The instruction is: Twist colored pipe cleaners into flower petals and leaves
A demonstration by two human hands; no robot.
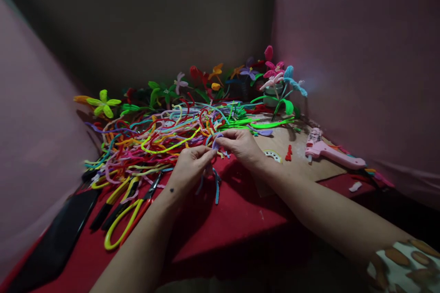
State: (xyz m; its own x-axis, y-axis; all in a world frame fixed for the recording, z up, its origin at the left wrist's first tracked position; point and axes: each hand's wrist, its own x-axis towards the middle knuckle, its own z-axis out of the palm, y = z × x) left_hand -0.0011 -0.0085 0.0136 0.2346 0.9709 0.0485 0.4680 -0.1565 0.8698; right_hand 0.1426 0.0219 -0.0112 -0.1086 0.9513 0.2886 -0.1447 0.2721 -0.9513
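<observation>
left hand [192, 162] and right hand [240, 146], both pinching one lilac fuzzy piece [217, 141]; glue gun [332, 152], pink, right of right hand.

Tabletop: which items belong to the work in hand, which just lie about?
In hand, or probably part of it:
- lilac fuzzy piece, pinched between left hand and right hand
- fuzzy stems, similar material

Lying about, untouched:
- glue gun
- yellow-handled scissors
- black flat object, apparently unrelated
</observation>
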